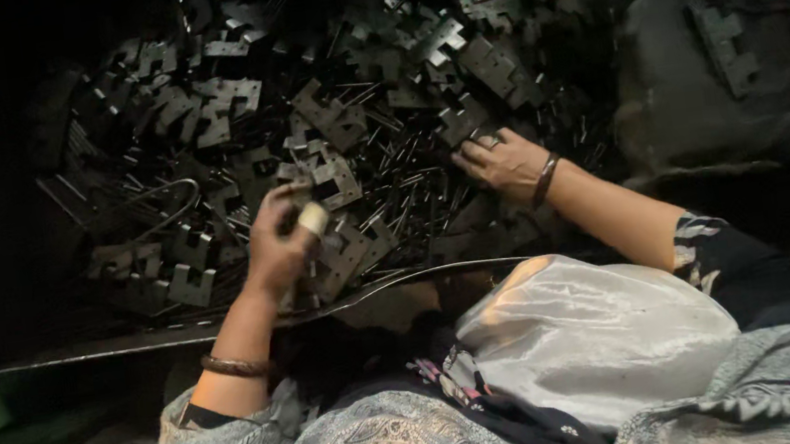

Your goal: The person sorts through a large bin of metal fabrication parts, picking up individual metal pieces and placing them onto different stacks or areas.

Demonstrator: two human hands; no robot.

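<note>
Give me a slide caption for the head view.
Left hand grips a hinge plate; right hand rests on the pile of plates.

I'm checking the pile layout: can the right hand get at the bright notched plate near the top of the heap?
Probably yes: the right hand rests on the heap, and the bright plate lies uncovered further up it.
</note>
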